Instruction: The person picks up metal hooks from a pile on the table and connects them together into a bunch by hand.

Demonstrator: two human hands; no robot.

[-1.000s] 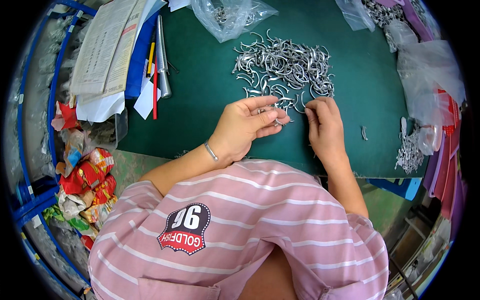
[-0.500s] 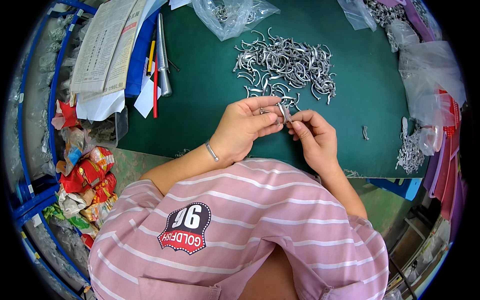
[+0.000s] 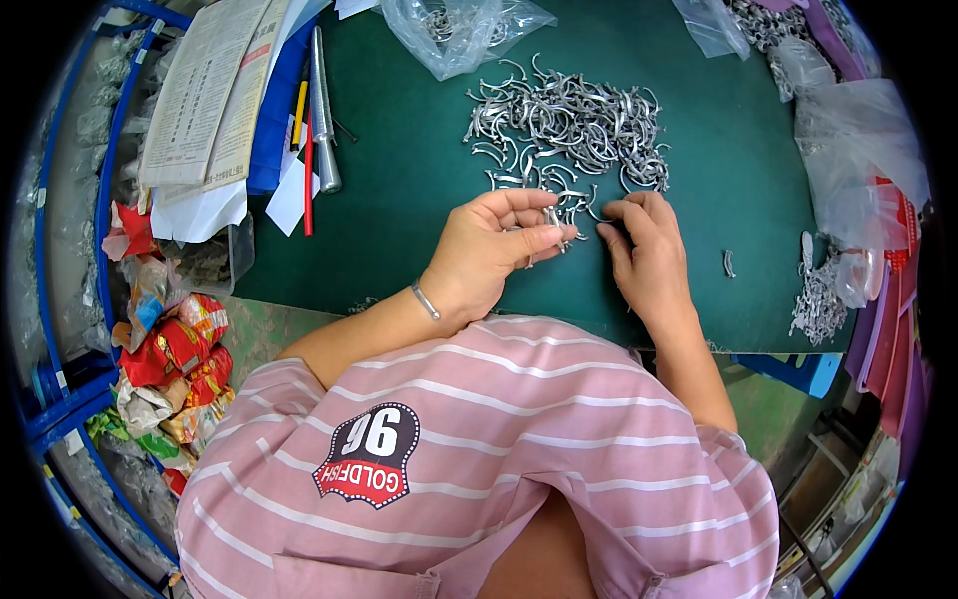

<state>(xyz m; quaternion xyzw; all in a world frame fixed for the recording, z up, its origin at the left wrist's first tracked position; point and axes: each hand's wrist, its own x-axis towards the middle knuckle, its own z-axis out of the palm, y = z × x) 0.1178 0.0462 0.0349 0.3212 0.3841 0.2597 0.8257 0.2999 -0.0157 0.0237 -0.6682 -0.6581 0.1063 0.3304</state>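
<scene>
My left hand (image 3: 489, 245) is closed around a few small curved silver metal pieces (image 3: 552, 217), held between thumb and fingers; its palm side is hidden. Close by on the right, my right hand (image 3: 647, 250) reaches to the near edge of a pile of the same curved metal pieces (image 3: 569, 115). Its thumb and index finger pinch the end of one thin curved piece, partly covered by the fingertips. The pile lies on the green tabletop (image 3: 399, 130) just beyond both hands.
One curved piece (image 3: 728, 264) lies alone to the right, near a heap of small silver parts (image 3: 818, 299). Clear plastic bags (image 3: 858, 150) are at the right edge and far side. Newspaper (image 3: 205, 100), a red pen (image 3: 309, 185) and a metal rod (image 3: 321, 110) sit at left.
My right hand has come away from the left and moved slightly right, to the pile's near edge. The left hand stays in place, still holding pieces.
</scene>
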